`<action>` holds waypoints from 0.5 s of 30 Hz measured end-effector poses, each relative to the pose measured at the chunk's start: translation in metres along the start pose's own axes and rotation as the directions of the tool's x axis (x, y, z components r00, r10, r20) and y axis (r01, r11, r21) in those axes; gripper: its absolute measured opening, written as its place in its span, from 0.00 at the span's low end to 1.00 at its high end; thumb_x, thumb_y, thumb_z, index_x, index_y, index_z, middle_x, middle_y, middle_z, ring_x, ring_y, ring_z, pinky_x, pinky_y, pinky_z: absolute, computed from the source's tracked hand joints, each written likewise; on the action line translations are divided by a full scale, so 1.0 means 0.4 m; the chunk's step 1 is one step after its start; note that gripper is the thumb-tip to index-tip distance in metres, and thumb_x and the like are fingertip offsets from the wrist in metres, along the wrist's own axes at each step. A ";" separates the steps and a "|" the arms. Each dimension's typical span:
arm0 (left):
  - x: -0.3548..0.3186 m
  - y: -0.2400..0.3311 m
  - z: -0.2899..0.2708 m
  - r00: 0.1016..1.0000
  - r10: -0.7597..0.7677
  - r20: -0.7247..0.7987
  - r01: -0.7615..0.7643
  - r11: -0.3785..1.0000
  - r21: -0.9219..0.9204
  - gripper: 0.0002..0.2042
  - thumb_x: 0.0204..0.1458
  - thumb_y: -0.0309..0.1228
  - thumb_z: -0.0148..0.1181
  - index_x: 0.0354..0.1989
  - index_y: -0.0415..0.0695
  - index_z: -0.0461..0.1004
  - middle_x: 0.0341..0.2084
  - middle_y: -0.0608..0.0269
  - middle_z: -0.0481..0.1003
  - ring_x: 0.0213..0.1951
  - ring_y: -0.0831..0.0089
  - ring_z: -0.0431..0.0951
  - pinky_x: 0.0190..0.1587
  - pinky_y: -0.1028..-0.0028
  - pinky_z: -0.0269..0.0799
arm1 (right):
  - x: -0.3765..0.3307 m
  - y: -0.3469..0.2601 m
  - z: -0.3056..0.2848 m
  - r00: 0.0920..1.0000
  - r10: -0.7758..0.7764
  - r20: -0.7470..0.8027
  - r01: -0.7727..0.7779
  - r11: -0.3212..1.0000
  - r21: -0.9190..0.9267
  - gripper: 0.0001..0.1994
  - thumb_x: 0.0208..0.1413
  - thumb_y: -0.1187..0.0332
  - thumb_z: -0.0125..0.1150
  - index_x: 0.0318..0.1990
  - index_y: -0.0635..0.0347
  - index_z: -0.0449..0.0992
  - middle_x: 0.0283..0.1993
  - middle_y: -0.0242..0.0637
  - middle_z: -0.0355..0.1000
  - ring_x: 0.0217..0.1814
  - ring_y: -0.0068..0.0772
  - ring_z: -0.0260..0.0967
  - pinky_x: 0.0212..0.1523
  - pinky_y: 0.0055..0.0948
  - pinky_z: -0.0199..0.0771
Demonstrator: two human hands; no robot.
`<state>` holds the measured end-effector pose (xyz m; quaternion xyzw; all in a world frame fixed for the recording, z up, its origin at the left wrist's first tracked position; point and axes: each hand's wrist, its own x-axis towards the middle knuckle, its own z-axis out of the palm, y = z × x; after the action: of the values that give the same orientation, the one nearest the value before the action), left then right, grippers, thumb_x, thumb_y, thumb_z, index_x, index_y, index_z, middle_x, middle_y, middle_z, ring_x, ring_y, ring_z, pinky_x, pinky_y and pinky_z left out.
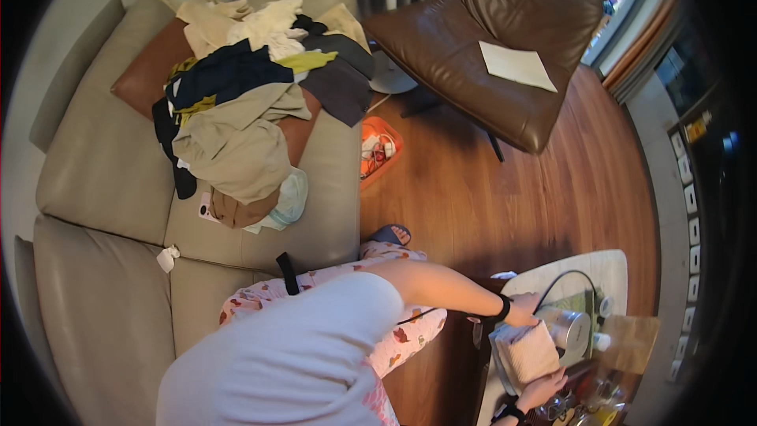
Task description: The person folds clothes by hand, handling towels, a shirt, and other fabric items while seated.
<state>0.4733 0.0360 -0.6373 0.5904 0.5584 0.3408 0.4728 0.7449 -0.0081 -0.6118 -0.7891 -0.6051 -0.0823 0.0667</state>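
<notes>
A stack of folded beige cloth [530,353] lies at the near edge of the light-topped table, at the lower right. My left hand [522,310] grips its upper end, its fingers partly hidden. At the opposite end, my right hand [542,389] is closed against the cloth's edge. A black band circles each wrist. Just beyond the stack is a silvery-white cylinder [569,330] lying beside a dark curved cable [569,273].
The table [607,267] also bears a brown paper piece [631,341] and glassware [587,402]. A heap of clothes [236,126] covers part of the beige sofa [102,166]. A brown leather chair [465,39] holds a white sheet [518,65]. An orange basket [380,150] stands on the floor.
</notes>
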 end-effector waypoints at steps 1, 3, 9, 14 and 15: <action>-0.002 -0.016 -0.086 0.995 0.093 0.034 -0.093 0.996 -0.002 0.23 0.46 0.41 0.64 0.42 0.35 0.67 0.36 0.44 0.74 0.43 0.49 0.74 0.44 0.59 0.69 | -0.004 0.007 0.009 0.987 -0.091 -0.134 0.090 0.996 -0.019 0.21 0.63 0.69 0.42 0.64 0.58 0.60 0.64 0.53 0.57 0.61 0.53 0.61 0.59 0.41 0.61; -0.019 -0.036 -0.298 0.980 0.193 0.041 -0.193 0.981 -0.009 0.18 0.47 0.41 0.63 0.36 0.38 0.70 0.29 0.51 0.76 0.33 0.59 0.76 0.34 0.64 0.71 | -0.020 -0.047 -0.060 0.925 -0.235 -0.299 0.233 0.972 -0.043 0.24 0.62 0.63 0.47 0.65 0.58 0.59 0.65 0.54 0.57 0.64 0.53 0.58 0.61 0.46 0.58; -0.340 0.001 -1.025 0.810 0.104 -0.577 0.031 0.975 0.220 0.18 0.46 0.39 0.64 0.38 0.38 0.72 0.31 0.50 0.77 0.36 0.60 0.78 0.38 0.66 0.73 | -0.134 -0.181 -0.239 0.818 -0.422 -0.391 0.505 0.852 0.135 0.21 0.64 0.63 0.44 0.61 0.65 0.64 0.63 0.56 0.60 0.64 0.57 0.57 0.61 0.49 0.57; -0.616 -0.164 -1.455 0.458 0.096 -0.884 0.429 0.847 0.314 0.27 0.40 0.46 0.64 0.40 0.32 0.73 0.41 0.37 0.74 0.45 0.44 0.74 0.47 0.58 0.73 | -0.195 -0.271 -0.255 0.789 -0.469 -0.398 0.578 0.787 0.218 0.23 0.60 0.64 0.49 0.61 0.67 0.63 0.62 0.55 0.60 0.63 0.58 0.57 0.62 0.48 0.57; -0.717 -0.222 -1.598 0.412 0.188 -0.891 0.464 0.799 0.383 0.28 0.41 0.45 0.66 0.43 0.32 0.72 0.41 0.40 0.74 0.44 0.47 0.75 0.45 0.59 0.72 | -0.196 -0.293 -0.229 0.796 -0.487 -0.360 0.583 0.777 0.236 0.25 0.59 0.64 0.51 0.61 0.68 0.61 0.62 0.55 0.59 0.64 0.59 0.55 0.63 0.48 0.55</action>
<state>-0.1927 -0.1384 -0.4796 0.3749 0.8460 0.3709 -0.0782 0.6073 -0.0704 -0.5380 -0.5390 -0.7952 -0.1039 0.2576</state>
